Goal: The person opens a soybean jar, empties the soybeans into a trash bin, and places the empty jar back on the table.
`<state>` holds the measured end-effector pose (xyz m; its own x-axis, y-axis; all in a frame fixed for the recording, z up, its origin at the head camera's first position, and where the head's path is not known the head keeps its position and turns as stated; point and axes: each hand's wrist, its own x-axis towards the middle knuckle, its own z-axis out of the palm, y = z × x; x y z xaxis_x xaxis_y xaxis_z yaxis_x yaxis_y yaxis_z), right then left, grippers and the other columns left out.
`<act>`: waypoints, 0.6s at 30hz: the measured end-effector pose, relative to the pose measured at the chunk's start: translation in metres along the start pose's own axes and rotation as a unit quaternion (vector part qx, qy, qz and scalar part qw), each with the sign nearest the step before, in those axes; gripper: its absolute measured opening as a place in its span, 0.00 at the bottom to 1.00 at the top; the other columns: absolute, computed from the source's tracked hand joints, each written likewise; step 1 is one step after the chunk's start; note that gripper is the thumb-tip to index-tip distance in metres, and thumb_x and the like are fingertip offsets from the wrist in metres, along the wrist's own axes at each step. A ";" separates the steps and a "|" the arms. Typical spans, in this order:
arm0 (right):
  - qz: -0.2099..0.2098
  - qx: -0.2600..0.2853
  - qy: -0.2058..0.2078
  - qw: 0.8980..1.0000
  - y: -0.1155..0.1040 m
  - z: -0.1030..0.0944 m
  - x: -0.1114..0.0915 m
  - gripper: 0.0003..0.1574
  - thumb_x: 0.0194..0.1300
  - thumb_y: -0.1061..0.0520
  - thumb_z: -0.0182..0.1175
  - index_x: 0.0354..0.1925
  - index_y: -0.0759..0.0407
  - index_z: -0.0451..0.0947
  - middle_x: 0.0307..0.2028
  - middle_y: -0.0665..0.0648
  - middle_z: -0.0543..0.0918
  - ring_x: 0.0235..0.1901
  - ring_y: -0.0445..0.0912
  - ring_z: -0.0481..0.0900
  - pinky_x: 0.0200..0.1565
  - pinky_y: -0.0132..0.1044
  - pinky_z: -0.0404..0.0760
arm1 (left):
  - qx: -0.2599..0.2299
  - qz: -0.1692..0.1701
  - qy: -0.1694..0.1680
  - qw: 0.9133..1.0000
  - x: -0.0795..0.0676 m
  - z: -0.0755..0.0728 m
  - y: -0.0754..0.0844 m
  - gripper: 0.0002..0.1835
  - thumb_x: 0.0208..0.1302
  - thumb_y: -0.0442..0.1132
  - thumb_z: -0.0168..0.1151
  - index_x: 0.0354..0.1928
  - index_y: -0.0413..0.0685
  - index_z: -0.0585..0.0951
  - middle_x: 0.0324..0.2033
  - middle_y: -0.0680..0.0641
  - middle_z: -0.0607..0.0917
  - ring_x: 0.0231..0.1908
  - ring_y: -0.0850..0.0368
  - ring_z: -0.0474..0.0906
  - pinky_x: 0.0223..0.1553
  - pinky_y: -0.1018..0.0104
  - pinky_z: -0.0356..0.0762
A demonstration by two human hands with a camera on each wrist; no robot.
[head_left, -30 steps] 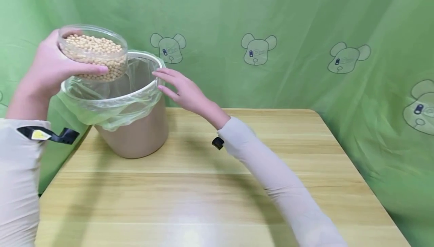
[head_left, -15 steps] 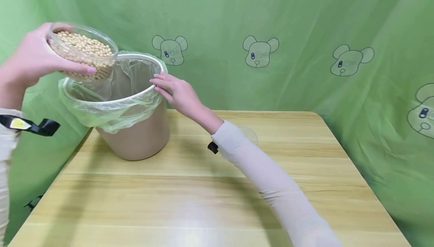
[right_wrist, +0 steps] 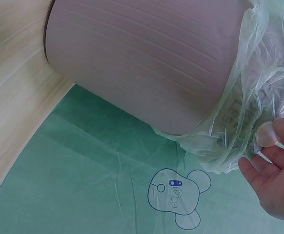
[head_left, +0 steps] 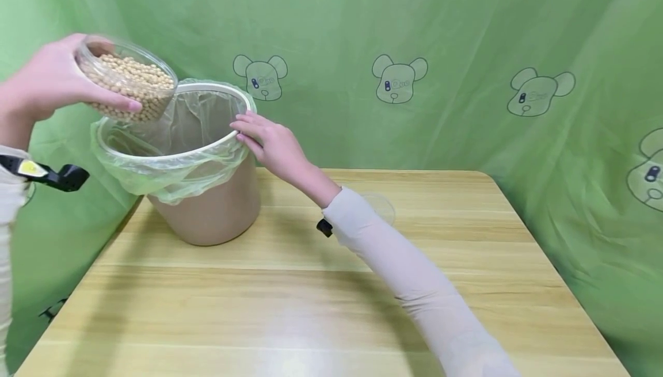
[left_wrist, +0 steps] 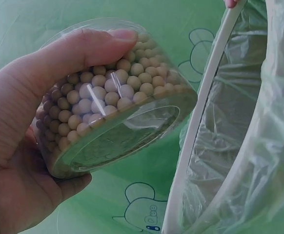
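My left hand [head_left: 54,83] grips a clear plastic tub [left_wrist: 152,102] of small round beige balls that look like dried soybeans. The tub is tilted toward the bin, its lower side just over the left part of the bin's mouth. In the left wrist view the thumb lies across the tub's side and fingers show beneath it. A brownish-pink trash can [head_left: 207,216] with a white rim wears a thin, pale green bag [head_left: 171,175]. At the right of that rim, my right hand [head_left: 277,144] holds the edge, fingers over the top and thumb at the outside.
The bin stands at the back left of a wooden table [head_left: 311,285]. A clear round lid [head_left: 382,207] lies partly behind the right sleeve. Green cloth [head_left: 331,31] with printed bear heads hangs behind and at both sides.
The left hand has moved left with the tub, which now tilts more toward the bin. My right hand has settled closer onto the rim. The lid has come into view beside the right sleeve.
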<state>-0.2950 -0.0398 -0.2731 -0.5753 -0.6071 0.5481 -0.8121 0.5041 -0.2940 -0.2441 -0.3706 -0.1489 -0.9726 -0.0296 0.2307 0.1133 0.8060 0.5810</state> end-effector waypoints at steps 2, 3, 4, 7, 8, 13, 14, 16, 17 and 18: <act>-0.002 -0.003 0.002 1.000 0.000 0.000 -0.001 0.21 0.78 0.52 0.55 0.64 0.52 0.80 0.69 0.53 0.77 0.73 0.47 0.68 0.75 0.34 0.64 | 0.007 0.000 -0.005 1.000 0.003 0.000 -0.001 0.60 0.44 0.40 0.85 0.78 0.47 0.59 0.58 0.54 0.72 0.44 0.72 0.66 0.35 0.89 0.67; -0.002 -0.003 0.003 1.000 0.001 0.001 -0.001 0.21 0.78 0.52 0.55 0.64 0.52 0.80 0.69 0.53 0.77 0.73 0.47 0.68 0.75 0.34 0.64 | 0.011 0.000 -0.006 1.000 0.004 0.000 -0.002 0.60 0.44 0.40 0.85 0.78 0.46 0.59 0.58 0.53 0.72 0.44 0.72 0.66 0.35 0.89 0.67; -0.003 -0.005 0.005 1.000 0.001 0.001 -0.001 0.20 0.78 0.52 0.55 0.63 0.52 0.80 0.68 0.53 0.77 0.73 0.47 0.69 0.75 0.34 0.65 | 0.014 0.000 -0.007 1.000 0.005 -0.001 -0.003 0.60 0.44 0.40 0.85 0.78 0.45 0.59 0.57 0.54 0.72 0.44 0.72 0.66 0.34 0.89 0.67; -0.005 -0.004 0.009 1.000 0.002 0.001 -0.002 0.20 0.78 0.53 0.55 0.63 0.53 0.80 0.68 0.53 0.78 0.73 0.47 0.69 0.75 0.35 0.65 | 0.026 -0.001 -0.012 1.000 0.009 -0.002 -0.005 0.60 0.43 0.41 0.86 0.78 0.43 0.59 0.52 0.57 0.72 0.43 0.71 0.66 0.34 0.86 0.66; -0.006 -0.004 0.011 1.000 0.002 0.002 -0.002 0.20 0.78 0.53 0.55 0.63 0.53 0.80 0.68 0.54 0.78 0.73 0.47 0.69 0.75 0.35 0.66 | 0.030 0.000 -0.013 0.999 0.011 -0.002 -0.005 0.60 0.43 0.41 0.86 0.77 0.42 0.59 0.50 0.57 0.72 0.43 0.70 0.66 0.34 0.85 0.66; -0.009 -0.001 0.014 1.000 0.002 0.002 -0.002 0.20 0.77 0.53 0.56 0.63 0.53 0.81 0.68 0.55 0.78 0.72 0.48 0.70 0.74 0.36 0.67 | 0.062 0.007 -0.025 0.998 0.017 -0.004 -0.007 0.61 0.40 0.42 0.87 0.76 0.38 0.60 0.57 0.39 0.72 0.44 0.60 0.68 0.33 0.82 0.65; -0.010 -0.001 0.015 1.000 0.002 0.002 -0.002 0.20 0.77 0.53 0.56 0.63 0.54 0.81 0.68 0.55 0.78 0.72 0.48 0.70 0.74 0.36 0.67 | 0.071 0.009 -0.028 0.997 0.017 -0.004 -0.008 0.61 0.40 0.42 0.87 0.76 0.38 0.60 0.60 0.36 0.72 0.46 0.55 0.68 0.34 0.81 0.64; -0.013 -0.003 0.015 1.000 0.002 0.003 -0.001 0.20 0.77 0.53 0.56 0.63 0.54 0.81 0.67 0.55 0.78 0.72 0.48 0.70 0.74 0.36 0.67 | 0.087 0.011 -0.039 0.995 0.019 -0.005 -0.008 0.62 0.40 0.44 0.87 0.76 0.38 0.59 0.64 0.31 0.70 0.49 0.47 0.67 0.37 0.78 0.63; -0.015 -0.004 0.016 1.000 0.002 0.003 -0.001 0.20 0.77 0.53 0.55 0.63 0.54 0.81 0.67 0.55 0.78 0.72 0.48 0.70 0.74 0.35 0.67 | 0.093 0.012 -0.044 0.995 0.021 -0.006 -0.009 0.62 0.40 0.44 0.86 0.77 0.38 0.59 0.66 0.30 0.69 0.51 0.44 0.66 0.40 0.75 0.62; -0.018 -0.005 0.018 1.000 0.002 0.003 0.000 0.20 0.77 0.53 0.56 0.62 0.54 0.81 0.67 0.55 0.78 0.72 0.49 0.71 0.74 0.35 0.67 | 0.099 0.012 -0.048 0.994 0.022 -0.006 -0.009 0.63 0.41 0.45 0.86 0.77 0.39 0.59 0.67 0.28 0.68 0.53 0.41 0.65 0.41 0.74 0.62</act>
<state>-0.2964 -0.0402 -0.2759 -0.5425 -0.6024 0.5855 -0.8306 0.4889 -0.2666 -0.2649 -0.3822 -0.1440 -0.9861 0.0405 0.1613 0.1041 0.9068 0.4086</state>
